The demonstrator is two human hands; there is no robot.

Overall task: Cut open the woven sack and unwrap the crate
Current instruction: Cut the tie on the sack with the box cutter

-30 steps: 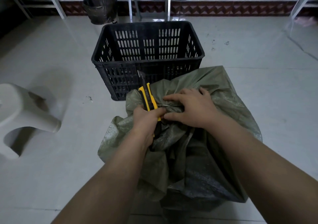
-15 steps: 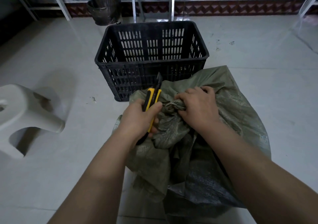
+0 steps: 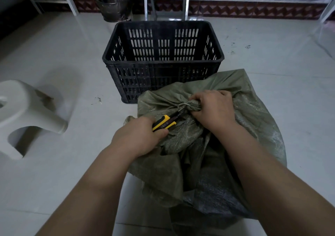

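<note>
A green woven sack (image 3: 244, 127) sits on the floor in front of me, bulging over whatever it wraps. Its neck is bunched and bound with a pale string (image 3: 183, 105). My right hand (image 3: 213, 109) grips the bunched neck just right of the string. My left hand (image 3: 139, 136) holds a yellow and black utility knife (image 3: 165, 120), lying low across the sack. The knife's blade tip points right and touches the string. The sack's contents are hidden.
An empty black slotted plastic crate (image 3: 163, 67) stands directly behind the sack. A white plastic stool (image 3: 27, 116) is at the left. A dark waste bin (image 3: 114, 5) and metal frame legs (image 3: 147, 0) stand by the far wall. Pale tiled floor surrounds everything.
My left hand swung the knife from pointing up and away to lying low, its tip now at the string. My right hand shifted slightly right along the sack's neck.
</note>
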